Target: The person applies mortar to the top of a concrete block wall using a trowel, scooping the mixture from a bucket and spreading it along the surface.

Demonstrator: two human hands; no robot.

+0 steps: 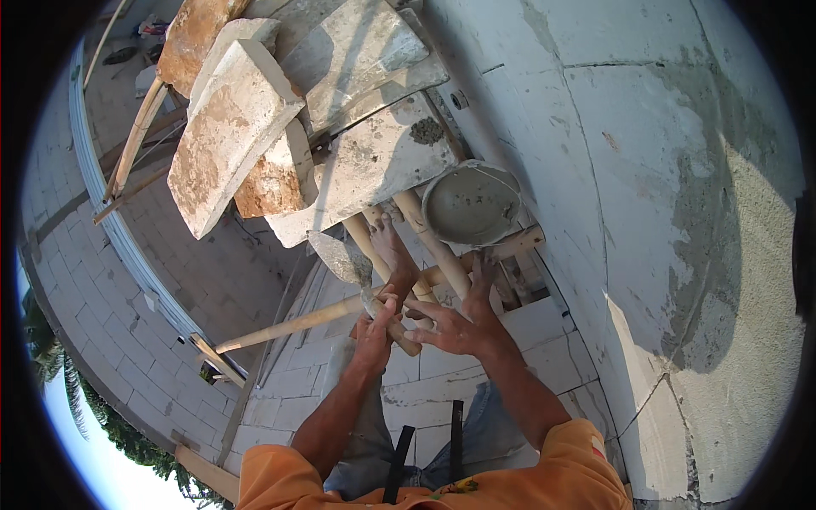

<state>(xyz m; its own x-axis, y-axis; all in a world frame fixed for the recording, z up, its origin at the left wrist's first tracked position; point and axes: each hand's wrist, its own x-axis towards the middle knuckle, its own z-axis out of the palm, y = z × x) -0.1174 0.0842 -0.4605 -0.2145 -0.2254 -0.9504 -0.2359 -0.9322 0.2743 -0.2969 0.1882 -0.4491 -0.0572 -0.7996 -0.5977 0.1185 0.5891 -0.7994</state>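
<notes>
A trowel (341,257) with a grey, mortar-smeared blade and a wooden handle is in front of me, its blade pointing away to the left. My left hand (371,340) is closed about the handle near the metal neck. Close to the handle's butt end is my right hand (455,330), fingers stretched and apart; whether its fingertips touch the handle I cannot tell. Beyond my right hand, a round bucket (436,223) holds wet grey mortar. A dab of mortar (427,131) lies on the pale slab (374,157) beside it.
My bare feet (393,251) rest on bamboo poles (289,323) above a drop. Rough, broken blocks (238,127) are stacked ahead on the left. A block wall (586,195) with patches of grey mortar rises close on the right. A lower block wall (127,331) curves along the left.
</notes>
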